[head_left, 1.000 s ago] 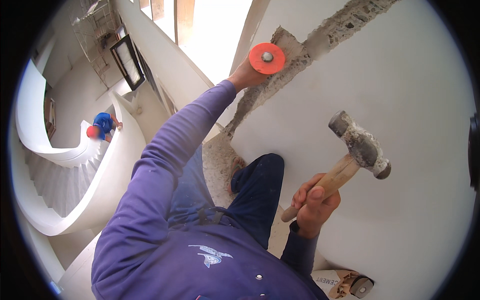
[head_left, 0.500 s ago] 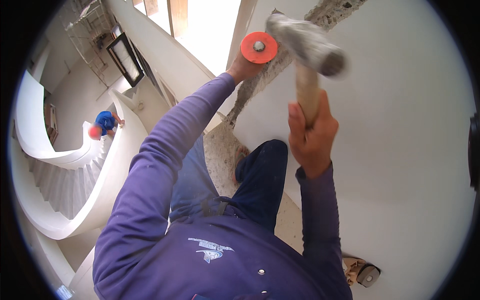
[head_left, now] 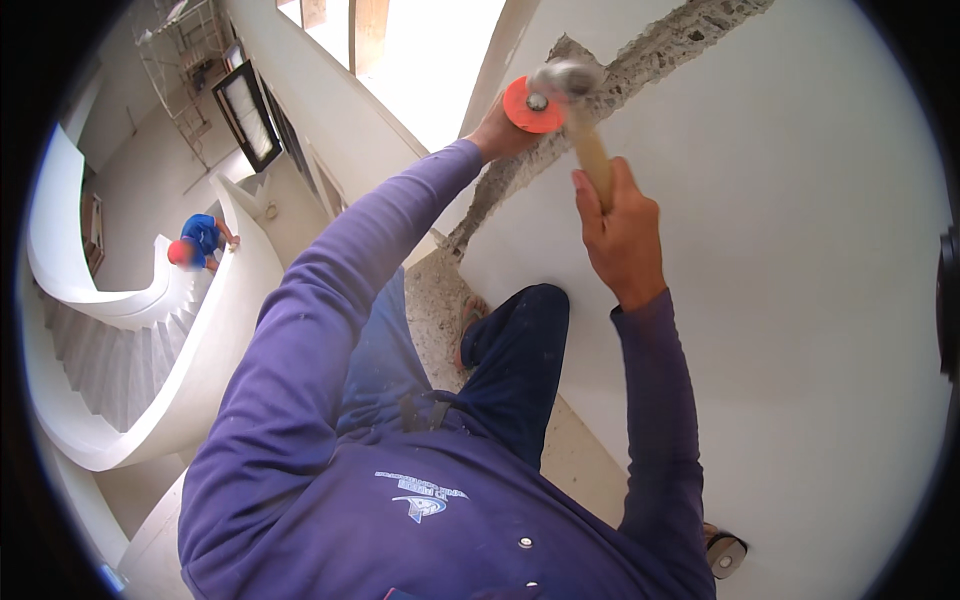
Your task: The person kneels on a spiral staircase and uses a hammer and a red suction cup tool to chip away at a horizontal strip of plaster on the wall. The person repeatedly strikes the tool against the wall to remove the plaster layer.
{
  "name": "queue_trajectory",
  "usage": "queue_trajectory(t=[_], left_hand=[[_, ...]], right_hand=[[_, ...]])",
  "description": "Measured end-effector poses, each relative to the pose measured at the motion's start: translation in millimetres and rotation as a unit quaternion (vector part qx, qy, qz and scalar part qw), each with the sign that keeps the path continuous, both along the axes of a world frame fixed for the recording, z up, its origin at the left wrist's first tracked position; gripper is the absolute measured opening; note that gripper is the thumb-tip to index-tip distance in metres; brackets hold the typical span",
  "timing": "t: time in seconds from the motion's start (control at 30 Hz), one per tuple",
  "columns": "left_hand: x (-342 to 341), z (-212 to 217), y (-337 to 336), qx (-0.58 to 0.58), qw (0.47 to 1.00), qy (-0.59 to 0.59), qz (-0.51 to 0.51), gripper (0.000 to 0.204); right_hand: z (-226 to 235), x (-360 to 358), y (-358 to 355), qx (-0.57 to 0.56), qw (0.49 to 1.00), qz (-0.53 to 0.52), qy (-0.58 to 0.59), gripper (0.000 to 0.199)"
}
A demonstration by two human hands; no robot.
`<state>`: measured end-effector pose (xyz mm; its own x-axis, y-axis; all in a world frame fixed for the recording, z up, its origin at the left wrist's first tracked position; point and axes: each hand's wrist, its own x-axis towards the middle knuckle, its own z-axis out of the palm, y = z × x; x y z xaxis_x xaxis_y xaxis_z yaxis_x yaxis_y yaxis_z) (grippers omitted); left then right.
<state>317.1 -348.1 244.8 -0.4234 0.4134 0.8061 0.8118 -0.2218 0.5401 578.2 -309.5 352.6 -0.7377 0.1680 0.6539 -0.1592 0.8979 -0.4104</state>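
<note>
Orange is what catches the eye: a round orange guard disc (head_left: 530,105) sits on a chisel just above the left hand (head_left: 497,135), which is clenched around the chisel's shaft below the disc, up against the white wall (head_left: 800,300). The chisel's metal end shows at the middle of the disc. The right hand (head_left: 620,235) is wrapped tight around the wooden handle of a hammer (head_left: 578,115), and the hammer's steel head, blurred, is right on the chisel's end, touching or as good as touching. All of it happens at a rough grey channel (head_left: 640,65) cut through the plaster, running up and to the right. Both arms wear purple sleeves. Below, dark blue trousers and a sandalled foot (head_left: 470,320) on a speckled floor. Far left, another person in blue (head_left: 200,240) is on a curved white staircase (head_left: 120,360).
</note>
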Motion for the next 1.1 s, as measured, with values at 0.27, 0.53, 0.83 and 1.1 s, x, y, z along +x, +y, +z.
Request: queue_trajectory(t=[0.27, 0.53, 0.83, 1.1], left_hand=[[7.1, 7.7, -8.9, -0.077, 0.994, -0.078, -0.008, 0.03], [14.2, -3.1, 8.7, -0.014, 0.999, -0.036, 0.004, 0.032], [-0.8, 1.5, 7.0, -0.051, 0.994, -0.099, -0.005, 0.024], [4.2, 15.2, 0.7, -0.074, 0.991, -0.109, -0.032, 0.025]], right_hand=[[79.8, 26.7, -56.8, -0.168, 0.978, 0.078, 0.096, 0.028], [20.4, -17.0, 14.3, 0.032, 0.986, -0.069, -0.146, 0.032], [69.5, 14.6, -44.8, -0.166, 0.958, 0.135, 0.191, 0.023], [60.8, 1.2, 2.0, -0.001, 0.992, -0.061, -0.109, 0.042]])
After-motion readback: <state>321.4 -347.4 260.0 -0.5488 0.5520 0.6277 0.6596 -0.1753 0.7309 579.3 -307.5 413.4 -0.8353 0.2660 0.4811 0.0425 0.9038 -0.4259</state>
